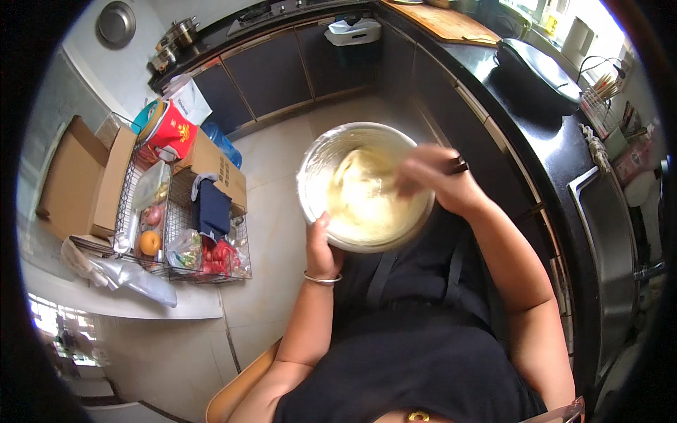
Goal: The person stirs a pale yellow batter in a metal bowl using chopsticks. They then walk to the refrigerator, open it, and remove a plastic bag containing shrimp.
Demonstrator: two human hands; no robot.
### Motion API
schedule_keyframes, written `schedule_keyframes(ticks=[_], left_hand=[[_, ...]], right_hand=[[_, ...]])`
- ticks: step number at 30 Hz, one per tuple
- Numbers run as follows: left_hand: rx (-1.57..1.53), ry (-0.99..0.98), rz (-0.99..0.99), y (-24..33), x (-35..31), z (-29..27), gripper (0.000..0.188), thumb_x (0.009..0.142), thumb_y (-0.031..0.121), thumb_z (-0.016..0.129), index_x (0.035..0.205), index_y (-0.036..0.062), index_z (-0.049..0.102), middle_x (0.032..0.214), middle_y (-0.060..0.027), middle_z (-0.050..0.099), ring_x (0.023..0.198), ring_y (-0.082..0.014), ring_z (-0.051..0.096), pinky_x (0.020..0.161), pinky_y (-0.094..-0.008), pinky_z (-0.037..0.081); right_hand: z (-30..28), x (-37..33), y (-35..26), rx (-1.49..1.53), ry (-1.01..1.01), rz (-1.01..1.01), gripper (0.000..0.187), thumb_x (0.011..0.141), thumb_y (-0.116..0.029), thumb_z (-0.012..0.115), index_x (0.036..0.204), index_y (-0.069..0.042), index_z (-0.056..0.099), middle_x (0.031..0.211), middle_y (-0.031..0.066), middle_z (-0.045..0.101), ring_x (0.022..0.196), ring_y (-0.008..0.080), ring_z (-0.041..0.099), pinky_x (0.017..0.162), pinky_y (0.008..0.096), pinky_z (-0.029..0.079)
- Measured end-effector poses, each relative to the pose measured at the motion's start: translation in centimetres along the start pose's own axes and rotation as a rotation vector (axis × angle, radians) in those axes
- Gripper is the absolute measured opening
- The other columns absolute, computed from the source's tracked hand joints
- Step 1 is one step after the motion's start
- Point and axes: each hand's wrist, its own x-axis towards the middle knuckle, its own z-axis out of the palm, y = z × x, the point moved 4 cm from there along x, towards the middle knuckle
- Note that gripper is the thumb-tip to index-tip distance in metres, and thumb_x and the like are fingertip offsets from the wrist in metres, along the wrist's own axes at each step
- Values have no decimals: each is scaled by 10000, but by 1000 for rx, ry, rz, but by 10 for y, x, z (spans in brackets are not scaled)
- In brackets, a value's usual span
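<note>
A round metal bowl (310,158) is held in front of my body, a little above my lap. Inside it lies a soft, pale yellow mixture (360,201), with smears up the wall. My left hand (323,250) is closed on the bowl's near left side, thumb over the rim. Over the right part of the bowl, my right hand (437,180) is wrapped round a dark-handled utensil (458,165). Motion blurs that hand, and the utensil's lower end cannot be made out, so its exact kind is unclear.
To the left stand wire baskets (169,233) with fruit, bags and cloth, beside an open cardboard box (81,176). A dark counter (557,141) runs along the right, carrying a black lidded pan (539,74), a wooden board (441,21) and a sink (610,233).
</note>
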Motion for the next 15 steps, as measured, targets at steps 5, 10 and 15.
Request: schedule_keyframes(ticks=[5,10,15], left_hand=[[51,31,-35,9,-7,-1,486,850,271,424,1201,-62,385,1183,-162,474,1095,-254,460,943,-357,348],[-171,-9,-81,17,-7,7,485,841,251,449,1207,-60,382,1170,-146,483,1068,-241,470,934,-346,347],[131,39,57,-4,2,-4,477,858,262,410,1208,-60,378,1173,-166,487,1083,-262,474,939,-366,358]], right_hand=[[-40,3,-13,-188,375,86,199,861,-197,549,829,-2,572,686,96,613,598,158,619,540,266,522],[-12,-10,0,33,85,238,191,860,-165,541,851,22,574,717,103,614,603,194,622,529,266,521],[-16,1,-3,-60,211,-63,177,862,-159,535,833,10,575,711,94,607,613,152,609,562,266,517]])
